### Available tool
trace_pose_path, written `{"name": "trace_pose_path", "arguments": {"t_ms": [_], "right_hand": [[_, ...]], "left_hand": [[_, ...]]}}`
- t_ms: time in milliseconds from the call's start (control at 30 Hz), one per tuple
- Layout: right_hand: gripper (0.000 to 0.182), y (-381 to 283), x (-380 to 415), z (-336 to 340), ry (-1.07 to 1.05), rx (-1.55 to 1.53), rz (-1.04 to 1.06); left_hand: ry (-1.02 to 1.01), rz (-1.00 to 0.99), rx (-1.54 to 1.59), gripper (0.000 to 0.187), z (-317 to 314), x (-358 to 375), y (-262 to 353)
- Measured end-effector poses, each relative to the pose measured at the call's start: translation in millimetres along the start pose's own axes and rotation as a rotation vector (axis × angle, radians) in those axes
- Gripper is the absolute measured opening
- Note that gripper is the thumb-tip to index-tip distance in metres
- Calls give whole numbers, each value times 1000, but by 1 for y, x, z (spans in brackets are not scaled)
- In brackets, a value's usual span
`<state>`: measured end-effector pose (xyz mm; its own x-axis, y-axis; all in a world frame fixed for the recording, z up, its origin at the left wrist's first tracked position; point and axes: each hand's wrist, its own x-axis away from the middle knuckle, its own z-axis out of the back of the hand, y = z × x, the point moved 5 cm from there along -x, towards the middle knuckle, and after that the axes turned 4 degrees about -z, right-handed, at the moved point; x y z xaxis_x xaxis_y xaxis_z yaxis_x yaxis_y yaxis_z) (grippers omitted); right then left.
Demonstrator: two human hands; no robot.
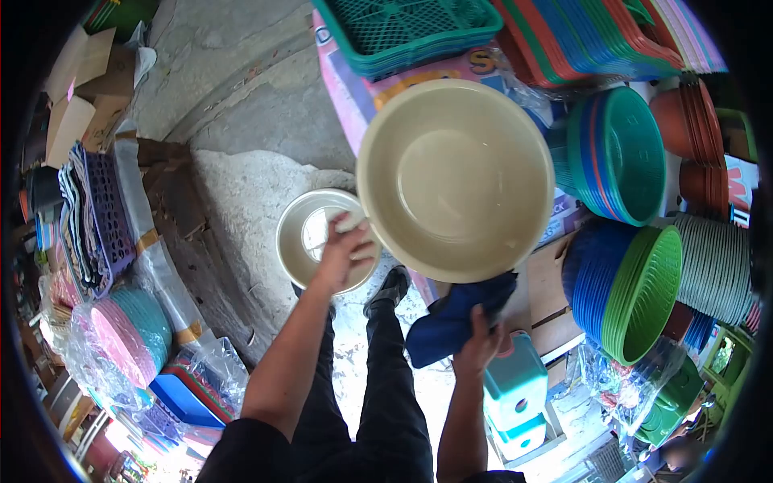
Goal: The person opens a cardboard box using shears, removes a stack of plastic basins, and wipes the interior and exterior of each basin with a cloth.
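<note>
A large beige basin rests tilted toward me on the goods display. Just off its left rim is my left hand, fingers spread and holding nothing. Below that hand, a smaller pale basin with a bright, shiny bottom stands on the ground, partly covered by the hand in this view. My right hand grips a dark blue cloth, bunched up beneath the near rim of the large basin. The cloth overlaps the basin's lower edge.
Stacked green trays, teal baskets and green and blue baskets line the right side. A teal stool stands near my right arm. Wrapped pink and teal baskets and a cardboard box are on the left.
</note>
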<state>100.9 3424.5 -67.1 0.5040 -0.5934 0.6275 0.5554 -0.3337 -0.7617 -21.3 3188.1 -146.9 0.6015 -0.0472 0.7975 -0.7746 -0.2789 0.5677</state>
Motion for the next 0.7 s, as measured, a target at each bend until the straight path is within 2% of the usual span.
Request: {"name": "trace_pose_path", "arguments": {"t_ms": [33,100,167,233,300,333,400,467,500,567,700], "right_hand": [[36,-2,-1,-1,87,-180,-43],[37,-8,-15,-11,71,-243,-41],[39,-25,-26,-20,-91,-196,8],[44,-27,-28,-15,-142,-133,34],[49,-32,-13,-14,-385,242,162],[49,-33,-6,3,-393,246,169],[51,-30,20,27,-720,560,265],[49,-26,54,12,-950,145,-147],[49,-19,62,15,-951,162,-149],[46,13,61,33,-674,142,-467],[42,25,56,34,-553,185,-473]], "left_hand": [[-99,75,38,74,-7,0,-13],[-271,24,215,79,-31,-5,-14],[-317,-26,321,81,-50,0,7],[-312,-99,100,78,-65,6,22],[-259,-149,98,74,-78,0,25],[-210,-198,77,72,-84,-3,30],[-153,-190,125,68,-96,-5,42],[-61,-199,149,63,-102,-5,44],[-58,-197,165,63,-102,-5,42],[-47,-197,180,61,-101,-3,43],[-82,-188,215,63,-90,-11,38]]}}
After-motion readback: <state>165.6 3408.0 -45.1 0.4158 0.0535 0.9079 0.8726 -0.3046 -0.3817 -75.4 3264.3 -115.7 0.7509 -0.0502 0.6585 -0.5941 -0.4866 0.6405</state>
